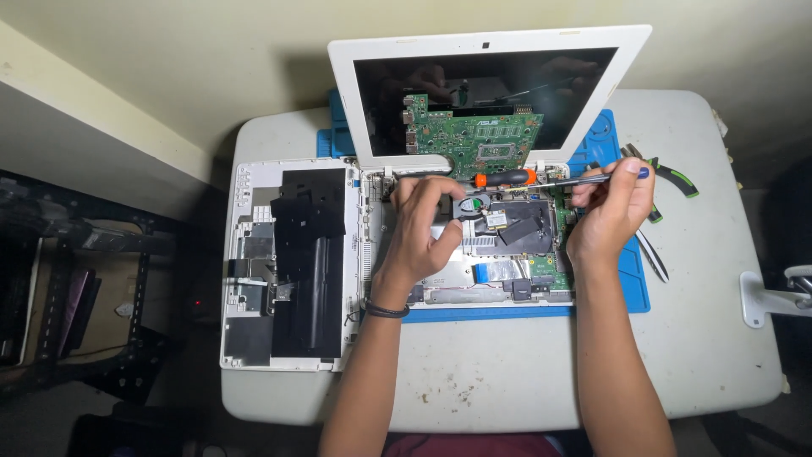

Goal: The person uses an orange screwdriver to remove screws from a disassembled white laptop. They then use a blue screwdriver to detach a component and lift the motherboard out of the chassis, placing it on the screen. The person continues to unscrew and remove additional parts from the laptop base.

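Head view: your right hand (611, 206) pinches the shaft end of an orange-handled screwdriver (541, 178) lying across the opened white laptop base (474, 245). Your left hand (423, 224), at nine o'clock of it, curls loosely on the internals, gripping nothing I can see.

I see the left hand (420, 228) resting on the opened laptop (474, 245), right hand (611, 207) w/ a screwdriver (541, 179) just above it, pliers (668, 178) right of laptop.
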